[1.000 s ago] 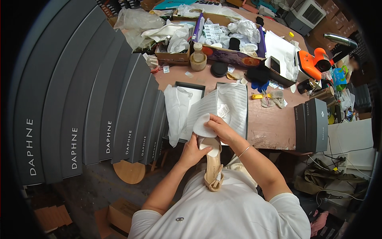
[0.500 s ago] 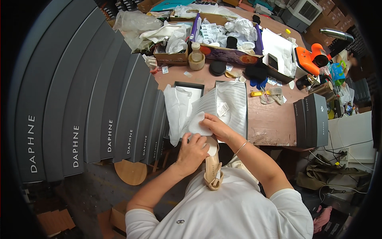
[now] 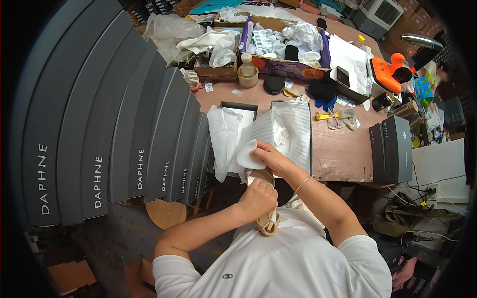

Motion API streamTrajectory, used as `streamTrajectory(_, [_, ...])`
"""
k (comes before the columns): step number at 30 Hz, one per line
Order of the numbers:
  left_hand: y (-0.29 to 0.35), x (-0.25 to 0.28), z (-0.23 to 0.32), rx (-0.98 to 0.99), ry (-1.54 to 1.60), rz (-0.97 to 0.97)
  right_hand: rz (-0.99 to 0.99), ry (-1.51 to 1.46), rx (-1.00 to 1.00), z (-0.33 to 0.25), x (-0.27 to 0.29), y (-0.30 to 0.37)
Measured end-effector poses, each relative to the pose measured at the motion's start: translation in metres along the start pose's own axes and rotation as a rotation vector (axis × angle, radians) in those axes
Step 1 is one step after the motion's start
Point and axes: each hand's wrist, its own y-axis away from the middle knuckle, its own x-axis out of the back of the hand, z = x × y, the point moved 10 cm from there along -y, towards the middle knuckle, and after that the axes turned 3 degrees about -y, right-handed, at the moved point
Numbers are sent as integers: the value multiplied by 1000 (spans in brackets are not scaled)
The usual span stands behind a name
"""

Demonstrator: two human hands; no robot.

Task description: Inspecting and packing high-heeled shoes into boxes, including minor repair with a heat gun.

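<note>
A beige sandal [image 3: 269,227] points away from my body, its strap end close to my white shirt. My left hand [image 3: 258,199] is closed over the middle of the sandal, hiding much of its insole. Just beyond, my right hand [image 3: 272,158] pinches a thin white rounded pad [image 3: 247,155] between thumb and fingers, above the sandal's far end. Behind the hands lies an open dark shoebox [image 3: 310,149], lined with white ribbed wrapping sheet [image 3: 297,121]. White tissue paper [image 3: 222,139] hangs over its left part.
Tall stacks of dark grey shoeboxes [image 3: 99,129] rise at my left; more boxes [image 3: 392,149] stand at the right. Farther back are a purple carton [image 3: 285,67] of crumpled paper, a bottle [image 3: 247,75], a yellow-handled brush [image 3: 328,116], a phone [image 3: 343,75] and an orange tool [image 3: 385,74].
My left hand has moved slightly right and closed over the sandal's middle; before, its fingers were loosely bent at the left edge. My right hand still holds the white pad in nearly the same place.
</note>
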Motion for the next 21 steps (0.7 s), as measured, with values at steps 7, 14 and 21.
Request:
streamTrajectory(7, [11,11,-34,-2,100,204,39,-54,24,-6,10,7])
streamTrajectory(14, [65,-145,-51,1155,2083,425,71,-86,76,-6,19,8])
streamTrajectory(21, [52,-119,-36,1128,2366,563,201,1009,658,-93,-18,105])
